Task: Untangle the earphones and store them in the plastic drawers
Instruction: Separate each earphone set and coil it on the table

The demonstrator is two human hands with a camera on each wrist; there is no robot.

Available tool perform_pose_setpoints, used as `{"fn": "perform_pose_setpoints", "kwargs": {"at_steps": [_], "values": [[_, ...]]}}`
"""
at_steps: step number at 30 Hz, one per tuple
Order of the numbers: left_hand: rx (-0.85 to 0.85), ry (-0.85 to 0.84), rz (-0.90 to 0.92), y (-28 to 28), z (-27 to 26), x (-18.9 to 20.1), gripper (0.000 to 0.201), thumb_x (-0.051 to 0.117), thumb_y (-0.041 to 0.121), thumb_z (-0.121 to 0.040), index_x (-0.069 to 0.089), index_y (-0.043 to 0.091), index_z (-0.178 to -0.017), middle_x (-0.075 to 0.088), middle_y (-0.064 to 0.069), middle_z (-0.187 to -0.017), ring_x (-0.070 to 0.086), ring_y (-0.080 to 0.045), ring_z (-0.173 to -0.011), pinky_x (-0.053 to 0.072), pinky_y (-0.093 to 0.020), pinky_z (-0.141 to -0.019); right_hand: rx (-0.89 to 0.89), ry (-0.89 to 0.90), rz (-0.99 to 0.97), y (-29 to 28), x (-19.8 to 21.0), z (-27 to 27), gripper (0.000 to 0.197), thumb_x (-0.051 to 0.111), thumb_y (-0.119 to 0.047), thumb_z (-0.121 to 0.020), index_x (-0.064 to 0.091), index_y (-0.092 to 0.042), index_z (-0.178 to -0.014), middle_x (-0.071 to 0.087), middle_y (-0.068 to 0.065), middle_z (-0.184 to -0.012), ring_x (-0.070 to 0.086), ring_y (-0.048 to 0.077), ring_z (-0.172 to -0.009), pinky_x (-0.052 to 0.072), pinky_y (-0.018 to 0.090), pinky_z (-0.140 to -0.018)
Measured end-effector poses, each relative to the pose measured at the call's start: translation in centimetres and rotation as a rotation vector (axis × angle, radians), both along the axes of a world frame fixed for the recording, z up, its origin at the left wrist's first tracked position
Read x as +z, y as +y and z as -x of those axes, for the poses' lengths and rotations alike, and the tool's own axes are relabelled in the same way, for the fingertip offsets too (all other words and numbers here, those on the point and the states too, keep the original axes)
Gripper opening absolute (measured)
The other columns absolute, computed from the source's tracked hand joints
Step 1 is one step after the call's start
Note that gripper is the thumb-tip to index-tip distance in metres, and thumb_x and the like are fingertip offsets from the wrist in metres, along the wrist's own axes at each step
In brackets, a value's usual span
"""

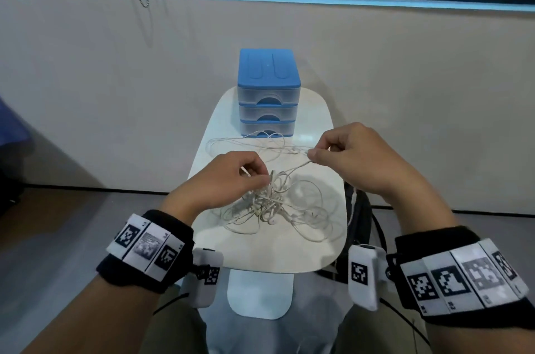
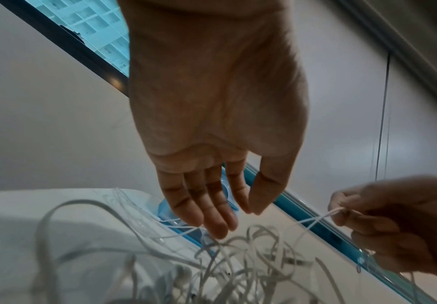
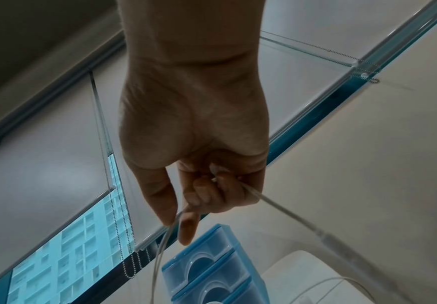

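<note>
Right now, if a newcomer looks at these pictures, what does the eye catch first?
First, the knotted heap of thin white earphone cables in the middle of the small white table. The right hand pinches one strand above it, and the blue-topped clear plastic three-drawer unit, all drawers closed, stands behind.

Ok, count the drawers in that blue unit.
3, stacked at the table's far end: top drawer, middle drawer, bottom drawer with cable lying against it. All closed.
</note>
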State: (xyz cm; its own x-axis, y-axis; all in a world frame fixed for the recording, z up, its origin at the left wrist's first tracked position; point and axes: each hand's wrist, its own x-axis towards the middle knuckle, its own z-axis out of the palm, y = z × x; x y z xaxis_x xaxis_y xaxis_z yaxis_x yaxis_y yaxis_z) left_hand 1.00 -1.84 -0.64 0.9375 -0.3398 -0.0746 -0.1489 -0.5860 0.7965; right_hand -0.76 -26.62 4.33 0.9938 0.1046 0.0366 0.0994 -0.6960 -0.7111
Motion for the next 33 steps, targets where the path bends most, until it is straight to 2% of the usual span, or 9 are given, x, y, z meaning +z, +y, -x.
{"fn": "perform_pose_setpoints", "kwargs": {"at_steps": [3, 8, 12, 17, 20, 23, 26, 29, 33], "values": [[-0.022, -0.044, -0.040, -0.8, 0.0, -0.5, 0.021, 0.085, 0.043, -0.081, 0.072, 0.027, -0.087, 0.071, 0.011, -0.087, 0.058, -0.002, -0.066, 0.048, -0.015, -0.067, 0.054, 0.004, 0.041, 0.4, 0.0, -0.1, 0.025, 0.076, -0.042, -0.088, 0.073, -0.020, -0.076, 0.053, -0.008, -0.055, 0.044, 0.005, -0.046, 0.037, 0.025, -0.054], [-0.018, -0.129, -0.080, -1.7, -0.5, -1.1, 0.011, 0.082, 0.028, -0.085, 0.072, 0.028, -0.079, 0.069, 0.017, -0.075, 0.059, -0.004, -0.065, 0.045, -0.020, -0.066, 0.149, 0.076, 0.121, 1.5, -0.5, -0.1, 0.021, 0.081, -0.044, -0.084, 0.075, -0.024, -0.081, 0.057, -0.004, -0.061, 0.047, 0.008, -0.050, 0.039, 0.025, -0.053], [-0.008, -0.156, 0.003, -1.7, -0.4, -0.5, 0.011, 0.078, 0.022, -0.089, 0.075, 0.026, -0.080, 0.073, 0.007, -0.075, 0.066, -0.011, -0.071, 0.052, -0.025, -0.071, 0.147, 0.081, 0.154, 2.3, -1.5, -0.4, 0.017, 0.078, -0.039, -0.089, 0.075, -0.024, -0.081, 0.051, -0.007, -0.059, 0.045, 0.013, -0.054, 0.037, 0.027, -0.056], [-0.033, -0.168, 0.091, -1.6, -0.2, 0.2, 0.010, 0.073, 0.023, -0.095, 0.074, 0.025, -0.086, 0.073, 0.006, -0.076, 0.064, -0.006, -0.071, 0.051, -0.024, -0.074, 0.111, 0.056, 0.152, 3.4, -2.2, -0.5, 0.018, 0.066, -0.030, -0.097, 0.072, -0.024, -0.082, 0.057, -0.005, -0.057, 0.061, 0.017, -0.053, 0.040, 0.025, -0.057], [-0.018, -0.092, 0.168, -1.4, -0.2, 0.5, 0.008, 0.065, 0.016, -0.099, 0.071, 0.019, -0.095, 0.068, 0.004, -0.072, 0.059, -0.010, -0.071, 0.048, -0.030, -0.075, 0.011, -0.032, 0.082, 3.7, -2.0, -0.6, 0.020, 0.066, -0.025, -0.094, 0.072, -0.022, -0.075, 0.055, -0.006, -0.057, 0.052, 0.013, -0.056, 0.041, 0.028, -0.059], [0.002, -0.028, 0.176, -1.2, -0.4, 0.4, 0.009, 0.062, 0.014, -0.101, 0.070, 0.017, -0.098, 0.057, 0.004, -0.067, 0.052, -0.016, -0.068, 0.043, -0.033, -0.072, -0.104, -0.161, -0.038, 3.5, -1.4, -0.7, 0.020, 0.058, -0.015, -0.091, 0.069, -0.011, -0.075, 0.055, -0.003, -0.058, 0.041, 0.015, -0.054, 0.034, 0.028, -0.053], [-0.027, -0.007, 0.125, -1.2, -0.4, 0.4, 0.023, 0.061, 0.024, -0.103, 0.066, 0.025, -0.081, 0.054, 0.009, -0.065, 0.046, -0.014, -0.066, 0.038, -0.032, -0.071, -0.178, -0.260, -0.180, 3.4, -0.5, -0.6, 0.020, 0.051, -0.011, -0.091, 0.060, 0.002, -0.079, 0.047, 0.003, -0.060, 0.031, 0.013, -0.054, 0.027, 0.027, -0.048], [-0.060, -0.003, 0.070, -1.4, -0.2, 0.5, 0.041, 0.058, 0.028, -0.105, 0.060, 0.030, -0.064, 0.047, 0.010, -0.063, 0.039, -0.014, -0.065, 0.032, -0.031, -0.067, -0.227, -0.367, -0.279, 3.5, 0.2, -0.3, 0.019, 0.051, -0.008, -0.090, 0.056, 0.005, -0.077, 0.044, 0.007, -0.062, 0.030, 0.010, -0.055, 0.025, 0.025, -0.048], [-0.086, 0.030, 0.060, -1.3, -0.2, 0.6, 0.035, 0.060, 0.029, -0.104, 0.059, 0.016, -0.071, 0.045, 0.003, -0.068, 0.038, -0.016, -0.068, 0.031, -0.033, -0.070, -0.267, -0.391, -0.379, 3.3, 0.3, -0.4, 0.019, 0.052, -0.012, -0.086, 0.055, 0.002, -0.074, 0.053, 0.019, -0.070, 0.035, 0.017, -0.059, 0.028, 0.029, -0.054]]}}
